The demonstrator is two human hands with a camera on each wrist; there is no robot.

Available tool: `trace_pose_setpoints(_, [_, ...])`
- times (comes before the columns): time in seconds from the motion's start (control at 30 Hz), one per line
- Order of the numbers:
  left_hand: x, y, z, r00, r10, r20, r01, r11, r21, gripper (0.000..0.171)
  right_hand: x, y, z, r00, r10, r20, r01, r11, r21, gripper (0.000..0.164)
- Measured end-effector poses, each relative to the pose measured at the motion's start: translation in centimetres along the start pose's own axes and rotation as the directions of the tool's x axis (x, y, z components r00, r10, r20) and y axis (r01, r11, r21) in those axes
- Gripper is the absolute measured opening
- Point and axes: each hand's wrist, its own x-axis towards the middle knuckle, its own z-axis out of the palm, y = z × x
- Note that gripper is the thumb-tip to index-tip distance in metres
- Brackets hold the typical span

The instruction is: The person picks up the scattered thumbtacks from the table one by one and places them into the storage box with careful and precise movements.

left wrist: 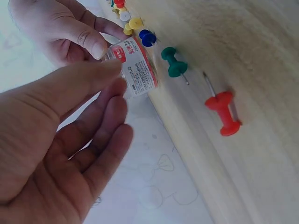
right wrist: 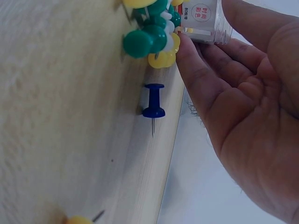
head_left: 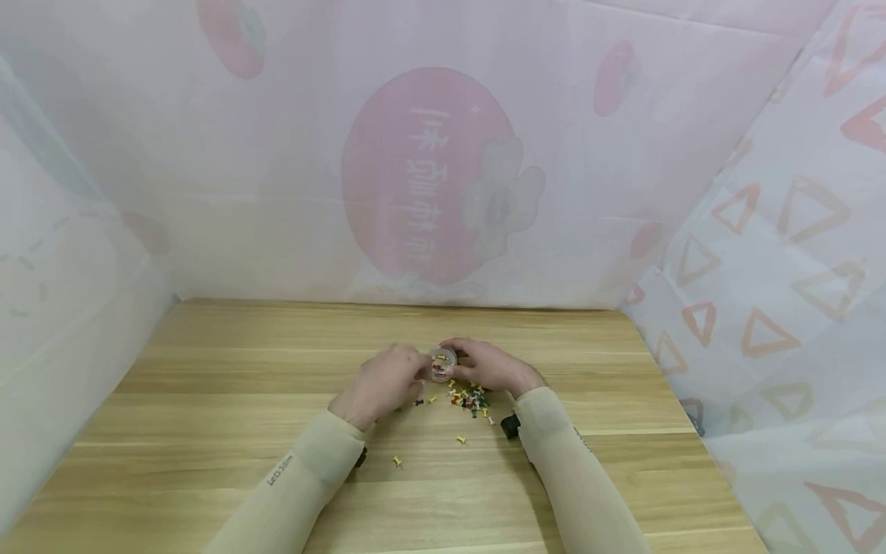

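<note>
A small clear plastic jar with a printed label, some push pins inside, stands in my right hand. The thumb and fingers of that hand grip its sides; its label faces the left wrist view. At the jar's left side is my left hand, thumb and forefinger close together by the rim and the other fingers loosely bent. Whether anything is between those fingertips is hidden. A pile of mixed push pins lies just in front of the jar, below my right hand.
Loose pins lie on the wooden table: a red pin, a green pin and a blue pin among them. Two yellow ones lie nearer me, including a yellow pin. Printed cloth walls enclose the back and sides.
</note>
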Motion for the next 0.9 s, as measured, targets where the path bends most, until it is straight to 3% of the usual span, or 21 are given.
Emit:
trace_pose_setpoints(0.3, [0.9,-0.3,0.5,0.988,0.038,-0.151,-0.031,0.998,0.048,0.015,0.0,0.1,0.0,1.0,0.009,-0.004,-0.009,1.0,0.011,0.056])
trace_pose_setpoints(0.9, [2.8,-0.4,1.7,0.988,0.002,-0.155,0.003,1.0,0.029,0.015,0.4,0.6,0.1,1.0,0.008,-0.019,-0.008,0.999,-0.036,0.055])
